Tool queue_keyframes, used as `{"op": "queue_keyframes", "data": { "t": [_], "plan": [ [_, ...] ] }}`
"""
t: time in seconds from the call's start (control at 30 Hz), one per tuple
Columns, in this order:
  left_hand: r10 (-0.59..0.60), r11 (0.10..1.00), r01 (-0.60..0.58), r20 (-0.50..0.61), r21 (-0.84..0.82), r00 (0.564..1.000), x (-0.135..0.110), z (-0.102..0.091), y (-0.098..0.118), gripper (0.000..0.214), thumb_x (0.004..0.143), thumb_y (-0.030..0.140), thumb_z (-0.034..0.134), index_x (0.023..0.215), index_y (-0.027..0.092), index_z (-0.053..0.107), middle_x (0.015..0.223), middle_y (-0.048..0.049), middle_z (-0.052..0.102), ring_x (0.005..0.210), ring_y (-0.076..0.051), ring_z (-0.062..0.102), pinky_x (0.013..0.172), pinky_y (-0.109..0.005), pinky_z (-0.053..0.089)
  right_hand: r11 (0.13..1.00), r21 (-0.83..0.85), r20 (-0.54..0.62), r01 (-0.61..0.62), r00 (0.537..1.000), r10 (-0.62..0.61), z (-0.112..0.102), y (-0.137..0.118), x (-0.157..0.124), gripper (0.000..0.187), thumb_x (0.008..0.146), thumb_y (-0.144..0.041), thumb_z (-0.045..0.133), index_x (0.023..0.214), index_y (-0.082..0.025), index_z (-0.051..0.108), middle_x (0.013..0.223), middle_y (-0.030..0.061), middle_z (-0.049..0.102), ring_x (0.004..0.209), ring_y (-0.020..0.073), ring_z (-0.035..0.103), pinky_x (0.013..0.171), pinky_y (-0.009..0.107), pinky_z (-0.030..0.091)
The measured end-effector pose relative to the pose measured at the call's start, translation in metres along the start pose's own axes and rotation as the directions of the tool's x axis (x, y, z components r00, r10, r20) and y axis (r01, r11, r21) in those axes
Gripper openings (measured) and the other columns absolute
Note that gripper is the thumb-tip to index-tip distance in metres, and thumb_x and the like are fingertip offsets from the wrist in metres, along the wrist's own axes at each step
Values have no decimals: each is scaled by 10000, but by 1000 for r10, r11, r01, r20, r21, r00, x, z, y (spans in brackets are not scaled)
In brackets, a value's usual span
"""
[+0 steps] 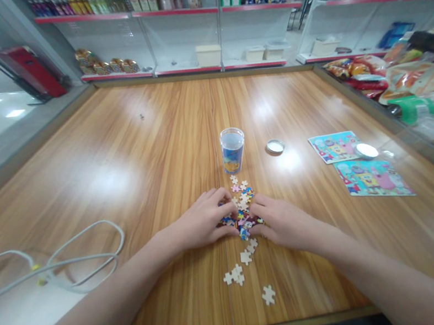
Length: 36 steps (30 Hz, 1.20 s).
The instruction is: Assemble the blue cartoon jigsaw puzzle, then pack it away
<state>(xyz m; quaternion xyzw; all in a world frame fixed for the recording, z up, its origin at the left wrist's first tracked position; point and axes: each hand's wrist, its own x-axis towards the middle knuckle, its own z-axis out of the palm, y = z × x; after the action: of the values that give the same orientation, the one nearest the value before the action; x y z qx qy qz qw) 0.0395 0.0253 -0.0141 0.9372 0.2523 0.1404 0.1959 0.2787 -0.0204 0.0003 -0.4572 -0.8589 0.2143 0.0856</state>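
Observation:
A small pile of jigsaw puzzle pieces (243, 202), some printed in colour and some bare wood side up, lies at the middle of the table. My left hand (206, 219) curls around its left side, thumb and fingers closed in on the pieces. From the right, my right hand (279, 218) presses bent fingers and thumb against the same pile. Parts of the pile are hidden under both hands. Nearer to me lie loose pieces, among them a single plain piece (268, 295). Just beyond the pile stands a clear cup (233, 151) with a blue and yellow print.
A round metal lid (275, 146) lies right of the cup. Two cartoon picture sheets (373, 178) rest further right, with a white disc (366, 150) on them. A white cable (86, 258) loops at the left. Packaged goods (412, 77) crowd the right edge; shelves (173, 10) stand behind.

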Motion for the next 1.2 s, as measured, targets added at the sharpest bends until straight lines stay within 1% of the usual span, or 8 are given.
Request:
{"op": "queue_keyframes", "data": {
  "t": [0.1,0.17,0.3,0.47,0.67,0.83,0.97,1.2],
  "plan": [
    [53,998,-53,3,26,999,0,0,-2,348,936,510,607,1094,202,645,1146,-113,574,1049,-252,574,927,-413,501,997,76,-43,26,999,-22,-1,1,0,83,972,-214,562,894,-190,580,910,39,648,845,188,634,757,338,503],
    [90,995,-90,-2,45,996,0,0,-4,329,966,487,570,1080,188,643,1135,-120,595,1032,-249,592,911,-407,514,991,121,-91,65,994,-54,-2,-1,-1,47,960,-216,582,1002,-201,597,1002,51,639,937,191,625,827,347,509],
    [118,992,-117,-10,39,993,1,1,-6,261,1043,350,437,1035,190,644,1119,-96,649,1013,-224,621,895,-375,518,990,68,-132,123,985,-113,2,-5,1,525,769,-373,816,1210,-221,573,1199,95,573,1109,265,568,945,425,500],
    [57,998,-58,-71,-19,996,0,5,-5,288,1061,327,378,967,175,603,997,-70,660,904,-182,634,807,-309,519,997,-31,-205,71,976,-75,16,-7,14,228,876,-345,703,1011,-190,604,1050,88,590,973,248,587,854,410,509],
    [17,994,-27,-93,-103,996,-4,1,-8,237,1046,331,434,1040,163,600,995,-73,635,914,-172,628,825,-299,525,995,-64,-177,73,981,-84,20,-6,23,234,867,-328,724,967,-171,582,999,86,585,908,244,586,805,402,505],
    [6,992,-13,-55,-128,998,-4,-4,-6,264,975,398,581,1120,184,638,1128,-93,605,1015,-216,619,886,-356,525,995,38,-186,92,979,-83,19,-6,21,131,869,-165,673,932,-185,560,1010,82,580,947,230,584,846,388,500],
    [-3,987,-4,-40,-158,999,-2,-2,-2,311,910,400,678,1113,166,652,1135,-105,602,1029,-242,610,891,-383,518,974,209,-220,86,975,-39,21,-4,19,249,826,-89,680,1008,-188,543,1005,66,620,936,219,602,829,375,502],
    [-36,967,16,-74,-256,997,0,3,6,127,970,271,600,1055,202,665,1079,-58,619,1040,-204,600,918,-364,488,928,319,-269,193,957,-107,19,4,14,191,892,-109,629,1027,-219,552,933,5,684,849,154,656,773,295,518]
  ]
}}
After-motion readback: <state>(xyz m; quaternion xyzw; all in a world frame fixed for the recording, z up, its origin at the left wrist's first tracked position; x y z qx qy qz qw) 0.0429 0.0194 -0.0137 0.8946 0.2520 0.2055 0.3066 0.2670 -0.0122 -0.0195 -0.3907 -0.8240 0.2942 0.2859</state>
